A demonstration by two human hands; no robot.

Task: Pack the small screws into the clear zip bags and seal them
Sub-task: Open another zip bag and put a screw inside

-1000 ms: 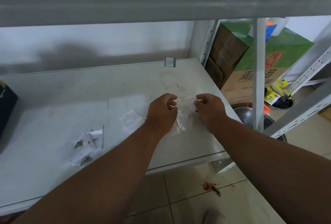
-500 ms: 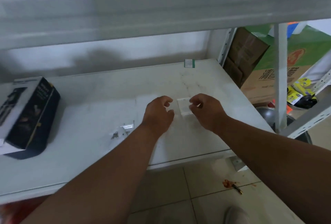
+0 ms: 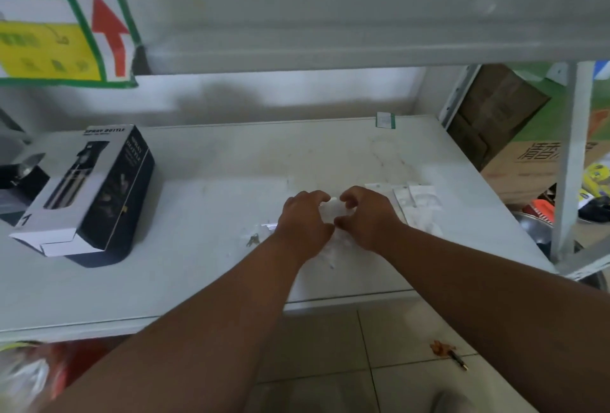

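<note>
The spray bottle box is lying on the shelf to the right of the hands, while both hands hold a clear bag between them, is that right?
Not quite. The spray bottle box lies on the shelf to the left of the hands, not the right, as the head view shows. The rest holds: the left hand and right hand hold a clear bag between them.

You're in a storeroom: white metal shelving [image 3: 566, 162], stacked cartons [image 3: 515, 135] far right, boxed spray bottle [image 3: 89, 191] left.
</note>
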